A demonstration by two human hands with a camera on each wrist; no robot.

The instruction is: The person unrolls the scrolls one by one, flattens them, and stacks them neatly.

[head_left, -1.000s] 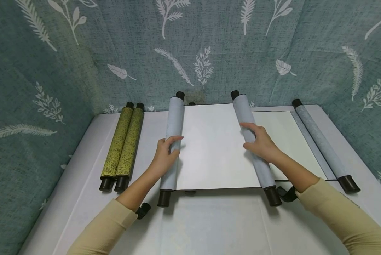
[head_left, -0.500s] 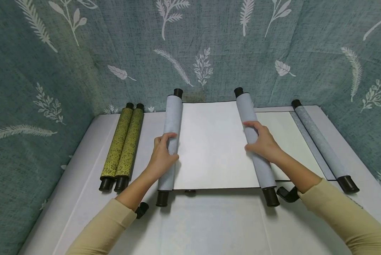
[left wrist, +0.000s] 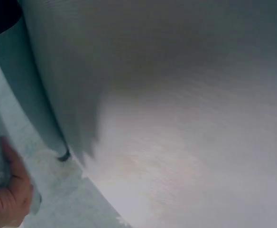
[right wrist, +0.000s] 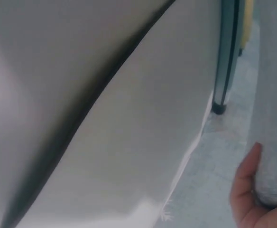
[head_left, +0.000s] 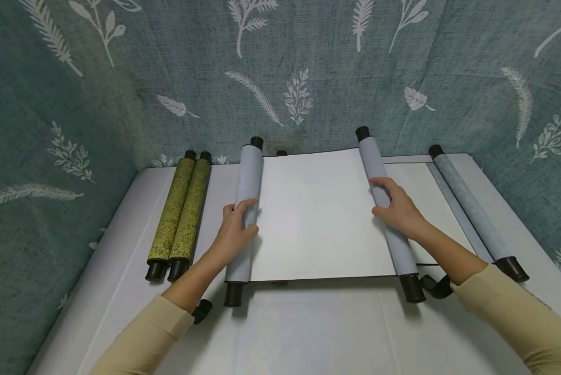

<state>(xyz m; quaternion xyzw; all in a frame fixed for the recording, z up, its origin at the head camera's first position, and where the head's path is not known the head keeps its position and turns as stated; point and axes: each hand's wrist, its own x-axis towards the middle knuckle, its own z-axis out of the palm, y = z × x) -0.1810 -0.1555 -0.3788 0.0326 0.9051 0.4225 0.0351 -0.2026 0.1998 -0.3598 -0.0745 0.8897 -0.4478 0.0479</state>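
A hanging scroll lies partly unrolled in the head view, its white sheet (head_left: 318,219) stretched between two pale blue rolls with black end knobs. My left hand (head_left: 235,226) grips the left roll (head_left: 250,172) near its middle, thumb and forefinger spread over the paper side. Likewise, my right hand (head_left: 399,208) holds the right roll (head_left: 371,161) around its middle. That roll's far end tilts outward to the left. In the left wrist view the left hand (left wrist: 13,194) curls at a roll; the right hand (right wrist: 250,190) does so in the right wrist view.
Under the right roll, a second scroll's cream sheet (head_left: 407,187) extends to its grey-blue roll (head_left: 472,203). Two rolled yellow-green patterned scrolls (head_left: 179,208) lie side by side at left. A leaf-patterned curtain (head_left: 303,62) borders the table (head_left: 308,333).
The hands have drawn apart, the left roll moving left and the right roll moving right. More of the white sheet shows between them.
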